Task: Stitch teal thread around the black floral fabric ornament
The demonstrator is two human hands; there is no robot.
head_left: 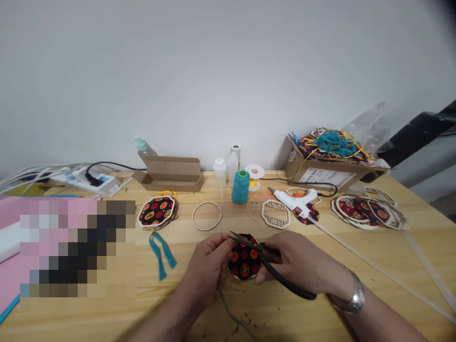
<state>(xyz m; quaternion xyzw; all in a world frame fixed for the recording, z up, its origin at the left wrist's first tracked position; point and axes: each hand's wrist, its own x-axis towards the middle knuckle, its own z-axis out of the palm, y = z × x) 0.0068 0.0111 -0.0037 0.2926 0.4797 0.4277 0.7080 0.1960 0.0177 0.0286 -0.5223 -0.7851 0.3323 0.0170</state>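
Note:
My left hand (212,259) pinches the left edge of a black patterned fabric piece (244,266) with red and orange flowers. From below that hand a teal thread (231,316) trails down toward the bottom of the view. My right hand (297,261) is closed around black-handled scissors (280,275). Their blades (245,241) lie across the top of the fabric piece, the tips close to my left fingertips. Whether anything is between the blades I cannot tell. My right fingertips also come near the fabric's right edge.
Behind my hands stand a teal thread cone (241,187), a white glue gun (297,202), a wooden ring (206,216) and a lattice frame (276,213). A tasselled ornament (156,212) lies left. Cardboard boxes (173,173) and bottles (220,173) line the wall. Frames (356,211) pile up right.

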